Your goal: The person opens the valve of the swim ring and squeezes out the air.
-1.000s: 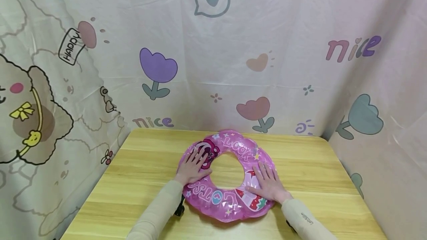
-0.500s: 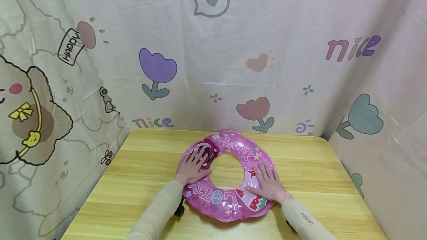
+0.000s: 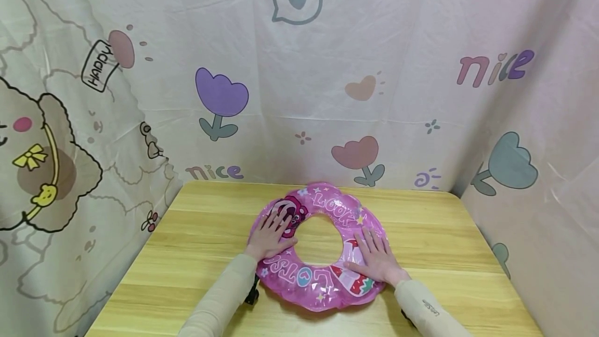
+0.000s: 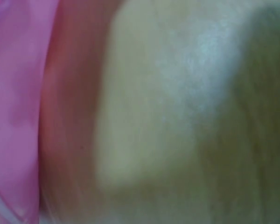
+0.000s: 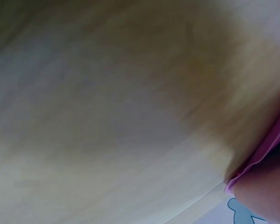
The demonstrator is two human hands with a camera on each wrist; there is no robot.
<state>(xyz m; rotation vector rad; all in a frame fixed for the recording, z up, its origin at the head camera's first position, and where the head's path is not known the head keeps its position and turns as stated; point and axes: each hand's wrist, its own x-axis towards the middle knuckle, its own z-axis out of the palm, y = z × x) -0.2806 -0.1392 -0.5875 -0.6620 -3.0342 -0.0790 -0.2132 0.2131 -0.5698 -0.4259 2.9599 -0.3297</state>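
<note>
A pink inflatable swim ring [image 3: 323,295] with printed letters, a bear face and strawberries lies flat on the wooden table [image 3: 196,254]. On its left side rests my left hand [image 3: 269,236], fingers spread and fairly straight over the bear print. My right hand [image 3: 378,260] lies palm down on the right side, fingers extended across the strawberry print. Both thumbs point toward the central hole. In the left wrist view, the ring's pink edge [image 4: 18,93] fills the left side beside blurred tabletop. The right wrist view catches only a sliver of the ring [image 5: 270,140].
A white printed cloth [image 3: 299,66] hangs behind the table and along both sides. Its lower edge meets the table's back edge. Black straps [image 3: 252,293] show under the left wrist.
</note>
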